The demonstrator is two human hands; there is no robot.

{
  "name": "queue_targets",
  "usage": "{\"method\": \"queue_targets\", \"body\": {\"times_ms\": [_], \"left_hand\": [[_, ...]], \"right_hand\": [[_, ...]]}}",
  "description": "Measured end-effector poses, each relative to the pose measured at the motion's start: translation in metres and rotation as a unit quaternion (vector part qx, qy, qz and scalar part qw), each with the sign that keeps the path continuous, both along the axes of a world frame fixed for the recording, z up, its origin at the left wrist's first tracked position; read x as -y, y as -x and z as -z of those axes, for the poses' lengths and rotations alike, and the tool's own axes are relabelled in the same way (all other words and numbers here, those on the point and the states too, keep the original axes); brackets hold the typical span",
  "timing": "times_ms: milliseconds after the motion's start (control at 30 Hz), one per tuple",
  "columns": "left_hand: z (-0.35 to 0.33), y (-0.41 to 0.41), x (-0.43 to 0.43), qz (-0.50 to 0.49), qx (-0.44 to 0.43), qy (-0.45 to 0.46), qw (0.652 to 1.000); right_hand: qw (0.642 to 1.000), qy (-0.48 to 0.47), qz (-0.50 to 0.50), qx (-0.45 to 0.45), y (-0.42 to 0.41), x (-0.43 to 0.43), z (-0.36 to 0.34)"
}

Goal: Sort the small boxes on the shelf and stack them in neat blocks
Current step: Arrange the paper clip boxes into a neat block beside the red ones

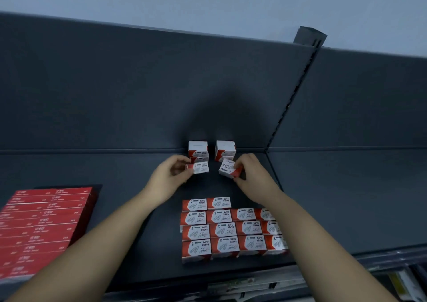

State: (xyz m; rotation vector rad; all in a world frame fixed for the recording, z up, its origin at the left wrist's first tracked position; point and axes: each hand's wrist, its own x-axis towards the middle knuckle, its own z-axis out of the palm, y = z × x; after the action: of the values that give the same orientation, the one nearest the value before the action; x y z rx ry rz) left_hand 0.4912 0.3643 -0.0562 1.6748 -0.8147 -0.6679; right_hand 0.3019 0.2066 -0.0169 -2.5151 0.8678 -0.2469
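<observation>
Left hand [172, 174] pinching a paper-clip box [200, 167], right hand [250, 171] gripping a tilted one [228, 168], both before two short stacks [198, 150] at the shelf [115, 170] back, block of boxes [228, 229] nearer.

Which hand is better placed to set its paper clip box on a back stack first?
Left. The left hand holds its box level, right before the left stack. The right hand's box is tilted.
</observation>
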Motion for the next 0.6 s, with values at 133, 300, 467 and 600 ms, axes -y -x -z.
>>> {"method": "queue_targets", "body": {"times_ms": [133, 300, 467, 600], "left_hand": [[-0.027, 0.004, 0.001, -0.037, -0.131, 0.004, 0.991], [-0.055, 0.017, 0.002, -0.006, -0.194, 0.041, 0.98], [-0.072, 0.035, 0.0, 0.006, -0.145, 0.01, 0.989], [-0.081, 0.053, -0.004, -0.005, -0.175, 0.01, 0.985]], "right_hand": [[0.998, -0.013, -0.01, 0.06, 0.011, -0.004, -0.01], [0.989, -0.019, -0.057, 0.132, 0.019, -0.011, -0.022], [0.979, 0.012, -0.076, 0.188, 0.033, -0.015, -0.033], [0.973, 0.004, -0.088, 0.212, 0.044, -0.019, -0.038]]}}
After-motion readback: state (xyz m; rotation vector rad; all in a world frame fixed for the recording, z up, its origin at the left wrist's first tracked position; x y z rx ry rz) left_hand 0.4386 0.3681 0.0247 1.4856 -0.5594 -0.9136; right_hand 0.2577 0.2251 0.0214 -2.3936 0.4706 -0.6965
